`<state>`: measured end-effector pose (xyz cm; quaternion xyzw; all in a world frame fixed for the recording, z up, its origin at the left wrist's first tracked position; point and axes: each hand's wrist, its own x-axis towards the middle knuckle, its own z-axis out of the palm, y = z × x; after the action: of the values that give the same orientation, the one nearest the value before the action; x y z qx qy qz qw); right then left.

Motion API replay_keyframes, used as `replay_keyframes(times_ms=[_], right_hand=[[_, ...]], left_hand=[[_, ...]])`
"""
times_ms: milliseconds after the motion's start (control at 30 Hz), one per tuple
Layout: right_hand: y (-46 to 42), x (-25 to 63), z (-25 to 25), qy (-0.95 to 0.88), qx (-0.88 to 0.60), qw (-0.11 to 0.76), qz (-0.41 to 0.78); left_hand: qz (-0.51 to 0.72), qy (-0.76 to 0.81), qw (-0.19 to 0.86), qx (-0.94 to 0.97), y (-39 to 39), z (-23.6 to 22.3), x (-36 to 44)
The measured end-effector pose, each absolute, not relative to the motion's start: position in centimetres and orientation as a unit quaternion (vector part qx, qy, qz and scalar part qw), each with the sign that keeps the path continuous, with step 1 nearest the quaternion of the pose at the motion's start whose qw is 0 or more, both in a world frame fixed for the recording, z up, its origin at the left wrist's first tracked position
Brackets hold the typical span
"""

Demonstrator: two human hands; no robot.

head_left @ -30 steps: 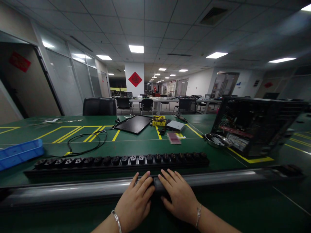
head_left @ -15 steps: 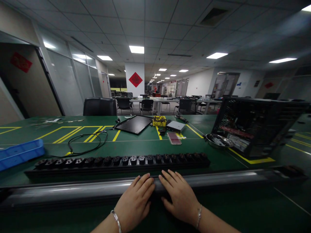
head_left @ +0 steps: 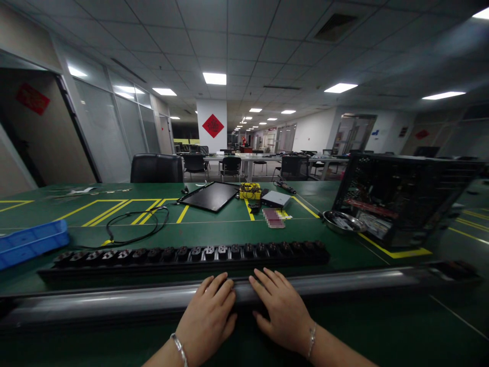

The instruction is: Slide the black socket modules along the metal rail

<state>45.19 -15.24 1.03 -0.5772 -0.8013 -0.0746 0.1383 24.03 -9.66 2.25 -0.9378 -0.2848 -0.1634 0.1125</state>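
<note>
Both of my hands rest flat, palms down, on a grey metal rail (head_left: 95, 303) that runs along the near edge of the green bench (head_left: 214, 229). My left hand (head_left: 206, 318) lies with its fingers stretched over the rail, a bracelet on the wrist. My right hand (head_left: 280, 308) lies beside it, fingers spread, holding nothing. Just beyond the rail is a long black power strip (head_left: 183, 255) with several sockets.
A blue plastic tray (head_left: 32, 242) sits at the left. A black cable (head_left: 137, 224), a flat black panel (head_left: 212, 195), a yellow box (head_left: 250, 190), a grey box (head_left: 275, 199) and a metal bowl (head_left: 342, 220) lie farther back. An open computer case (head_left: 405, 196) stands at the right.
My left hand has slid a little to the left and back along the rail. The right hand has stayed where it was.
</note>
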Motion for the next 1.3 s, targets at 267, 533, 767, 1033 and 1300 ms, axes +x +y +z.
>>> replay_keyframes(times_ms=[267, 533, 767, 1033, 1300], right_hand=[[-15.3, 45.2, 1.1, -0.8, -0.577, 0.145, -0.08], [-15.3, 45.3, 1.0, -0.793, -0.585, 0.156, -0.072], [-15.2, 45.4, 1.0, -0.799, -0.585, 0.124, -0.057], [-15.2, 45.4, 1.1, -0.799, -0.585, 0.125, -0.057], [-15.1, 45.4, 1.1, -0.799, -0.586, 0.124, -0.058]], left_hand=[[-0.131, -0.287, 0.235, -0.919, -10.9, 1.8, 23.3], [-0.039, -0.347, 0.23, -0.909, -11.6, 1.9, 22.8], [0.003, -0.462, 0.187, -0.867, -12.4, 3.5, 23.1], [0.063, -0.486, 0.202, -0.848, -12.2, 4.2, 22.9], [0.091, -0.499, 0.191, -0.84, -12.3, 4.5, 23.2]])
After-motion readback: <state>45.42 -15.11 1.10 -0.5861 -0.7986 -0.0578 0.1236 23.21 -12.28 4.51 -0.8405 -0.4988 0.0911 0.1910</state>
